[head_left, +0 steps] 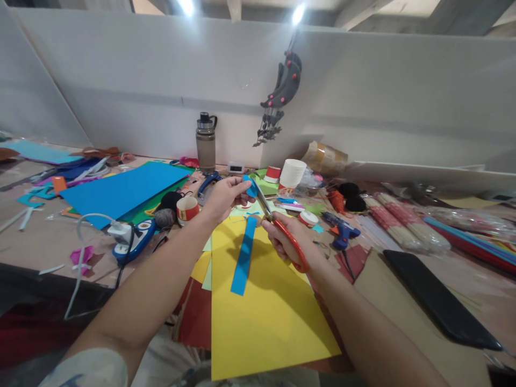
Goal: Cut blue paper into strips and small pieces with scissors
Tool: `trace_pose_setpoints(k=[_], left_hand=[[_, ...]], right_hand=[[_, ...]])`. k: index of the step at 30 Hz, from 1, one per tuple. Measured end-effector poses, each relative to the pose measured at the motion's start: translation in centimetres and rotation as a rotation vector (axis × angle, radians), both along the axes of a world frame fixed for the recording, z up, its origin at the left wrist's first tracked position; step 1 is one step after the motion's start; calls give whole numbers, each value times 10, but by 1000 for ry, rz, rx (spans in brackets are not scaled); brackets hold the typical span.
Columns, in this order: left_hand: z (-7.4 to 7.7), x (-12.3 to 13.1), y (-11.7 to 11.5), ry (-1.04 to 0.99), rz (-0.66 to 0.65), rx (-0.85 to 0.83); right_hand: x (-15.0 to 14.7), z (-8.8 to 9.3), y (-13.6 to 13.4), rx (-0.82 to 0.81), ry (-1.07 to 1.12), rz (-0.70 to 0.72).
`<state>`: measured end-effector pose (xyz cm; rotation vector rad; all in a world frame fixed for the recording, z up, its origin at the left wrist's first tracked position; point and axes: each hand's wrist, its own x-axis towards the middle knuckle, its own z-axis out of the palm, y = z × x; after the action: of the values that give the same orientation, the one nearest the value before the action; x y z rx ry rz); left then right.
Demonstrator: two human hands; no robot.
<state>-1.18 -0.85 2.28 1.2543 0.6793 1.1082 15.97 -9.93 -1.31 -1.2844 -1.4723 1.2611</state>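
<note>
My left hand pinches a small piece of blue paper above the work surface. In my right hand is a pair of scissors with red handles, the fingers wrapped round the grips. The scissor blades reach up to the blue piece, at its right edge. Below the hands, a blue paper strip lies lengthwise on a large yellow sheet. Whether the blades are fully closed I cannot make out.
Large blue sheets and a power strip with cords lie left. Behind stand a water bottle and stacked paper cups. On the right are a blue glue gun, a black flat device and bagged sticks.
</note>
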Motion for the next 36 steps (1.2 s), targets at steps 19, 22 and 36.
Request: trace_pose_setpoints(k=[19, 22, 36], left_hand=[[-1, 2, 0, -14, 58, -27], [-2, 3, 0, 9, 44, -24], [-3, 1, 1, 9, 24, -36]], right_hand=[[-4, 0, -1, 58, -28, -1], [-5, -1, 0, 74, -45, -4], [-3, -1, 1, 121, -107, 29]])
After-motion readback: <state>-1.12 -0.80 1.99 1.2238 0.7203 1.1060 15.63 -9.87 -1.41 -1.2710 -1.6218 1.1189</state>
